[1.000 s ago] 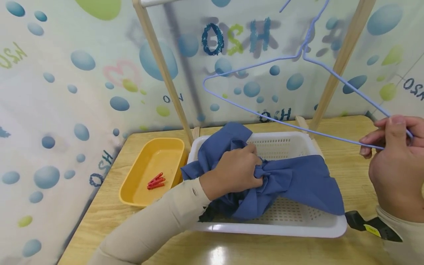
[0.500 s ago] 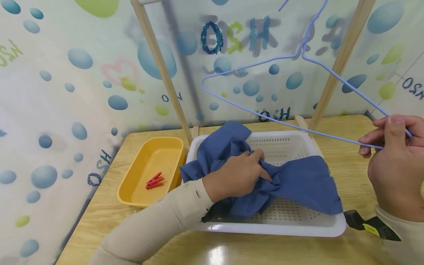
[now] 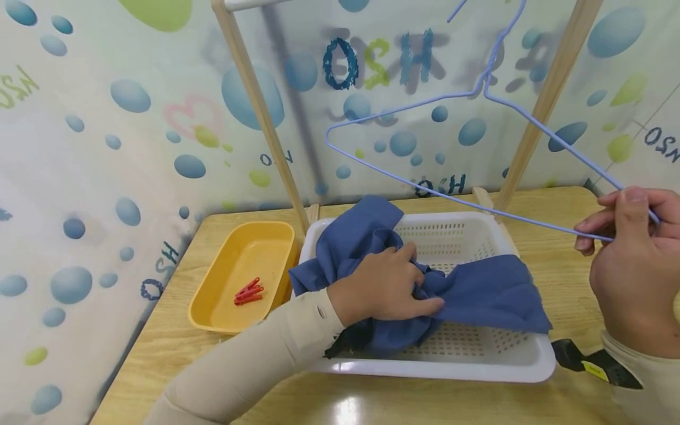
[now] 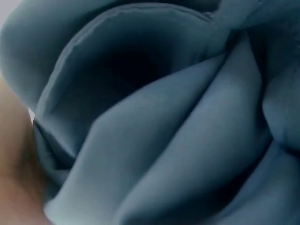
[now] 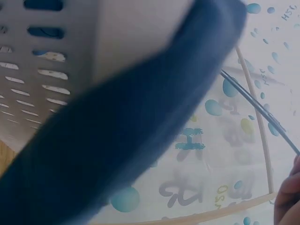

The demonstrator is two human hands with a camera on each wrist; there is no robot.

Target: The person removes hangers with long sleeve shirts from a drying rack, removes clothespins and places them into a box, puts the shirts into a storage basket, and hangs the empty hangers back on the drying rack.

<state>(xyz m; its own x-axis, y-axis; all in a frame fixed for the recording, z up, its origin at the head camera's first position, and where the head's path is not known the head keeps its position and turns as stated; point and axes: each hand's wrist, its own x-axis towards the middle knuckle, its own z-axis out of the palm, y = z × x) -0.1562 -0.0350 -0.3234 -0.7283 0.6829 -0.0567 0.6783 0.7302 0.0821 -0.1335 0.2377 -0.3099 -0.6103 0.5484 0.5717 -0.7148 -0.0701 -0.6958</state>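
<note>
A crumpled blue garment (image 3: 494,295) lies in and over a white perforated basket (image 3: 435,368); one end hangs over the right rim. My left hand (image 3: 388,286) is on its bunched middle, fingers bent down into the folds and thumb stretched out to the right. The fingertips are hidden by cloth. In the left wrist view, folds of the garment (image 4: 173,136) and a stitched edge fill the picture. Higher up on the right, my right hand (image 3: 637,260) grips one corner of a blue wire hanger (image 3: 497,50), whose hook points up. A garment edge (image 5: 122,126) crosses the right wrist view.
Left of the basket, a yellow tray (image 3: 260,248) contains red clothespins (image 3: 248,293). Wooden posts (image 3: 260,112) of a rack rise behind the basket. Something dark (image 3: 350,341) shows under the garment. A patterned wall covering (image 3: 133,177) closes off the back of the table (image 3: 297,401).
My left hand has loosened its bunched grip and shifted slightly right, its thumb now spread away from the fingers. The garment's folds have flattened a little. My right hand holds the hanger nearly still.
</note>
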